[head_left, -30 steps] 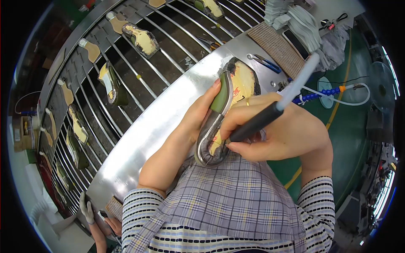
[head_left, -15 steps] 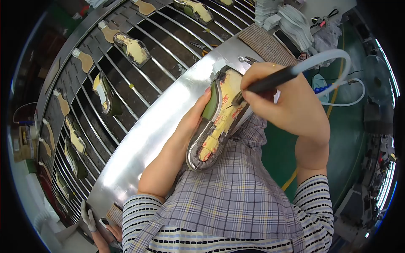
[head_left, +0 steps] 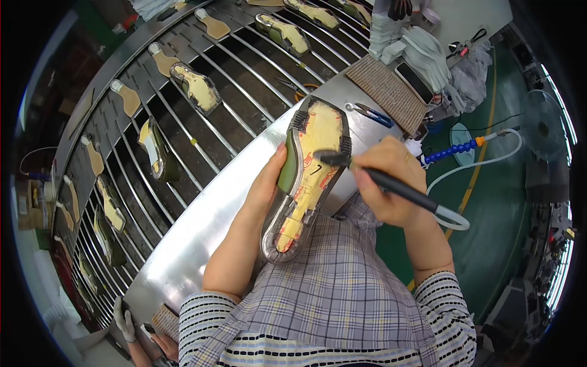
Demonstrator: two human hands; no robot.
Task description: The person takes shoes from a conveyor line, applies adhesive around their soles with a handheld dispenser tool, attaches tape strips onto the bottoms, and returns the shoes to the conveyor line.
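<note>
Across the left and far side of the scene stretches a large rack of metal bars (head_left: 194, 142), and on it lie several other shoes (head_left: 197, 88) with pale bottoms up, and some flat tan insoles (head_left: 127, 98). Between this rack and the person runs a shiny metal table (head_left: 202, 226), curved along its left edge. A checked apron (head_left: 342, 275) covers the person at the near side, and to the right is a green floor (head_left: 391, 244).

At the centre, one green and dark grey shoe (head_left: 313, 165) is held with its yellow bottom facing up, over the table edge and the upper part of the apron. The left hand (head_left: 266, 183) grips it from the left side — the thumb lies along the green part, while the other fingers are hidden behind. The right hand (head_left: 391, 183) is at the right of the shoe, and its thumb and fingers are closed together around a black-handled brush (head_left: 400, 186). The dark brush head is over the middle of the yellow bottom — I cannot tell if it touches.

Beyond the right hand, a woven mat (head_left: 388, 88) lies on the table, with a phone (head_left: 414, 83) at its right side. Near the mat's left edge is a small cutting tool (head_left: 374, 114) with blue handles. Smallest is a dark mark (head_left: 317, 170) on the yellow bottom, just beside the brush head.
</note>
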